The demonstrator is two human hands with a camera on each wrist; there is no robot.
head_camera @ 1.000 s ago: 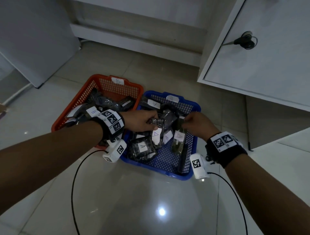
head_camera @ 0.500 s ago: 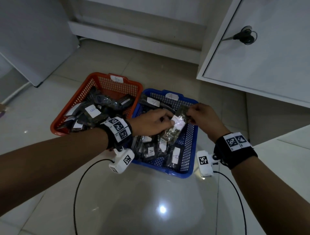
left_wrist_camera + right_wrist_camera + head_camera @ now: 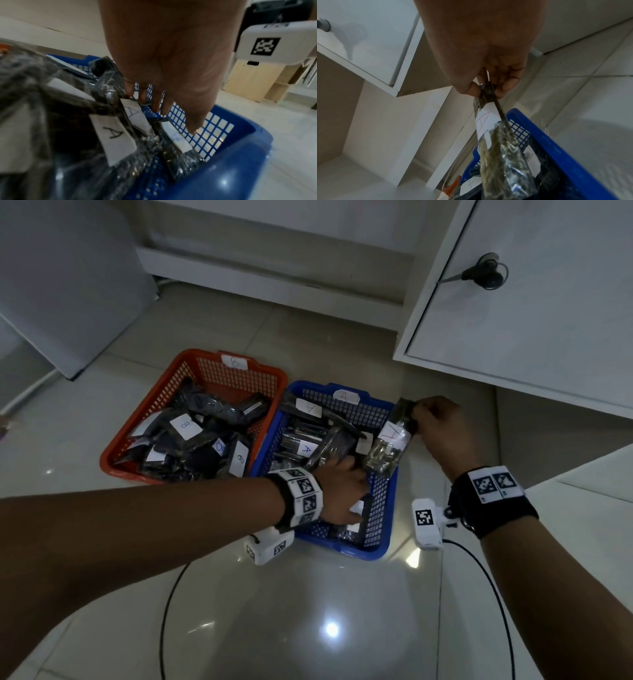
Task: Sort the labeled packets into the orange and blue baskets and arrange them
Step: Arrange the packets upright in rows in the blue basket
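Observation:
An orange basket (image 3: 219, 374) marked B holds dark packets with B labels (image 3: 185, 426). Beside it on the right, a blue basket (image 3: 342, 547) marked A holds packets with A labels (image 3: 305, 448). My right hand (image 3: 416, 410) pinches the top of a clear packet (image 3: 388, 446) with a red A label. That packet (image 3: 501, 159) hangs over the blue basket's right rim (image 3: 547, 136), thumb and fingers of my right hand (image 3: 488, 90) on its top edge. My left hand (image 3: 346, 491) reaches down inside the blue basket. Its fingers (image 3: 159, 106) are straight and touch the A packets (image 3: 115, 136) next to the mesh wall.
A white cabinet door with a dark key (image 3: 483, 273) overhangs the floor at the back right. A white panel (image 3: 68, 285) leans at the back left. Black cables (image 3: 168, 611) run over the glossy tiles in front of the baskets.
My left hand has let go of the clear packet and dropped into the blue basket. My right hand has carried that packet right and up, over the basket's right rim.

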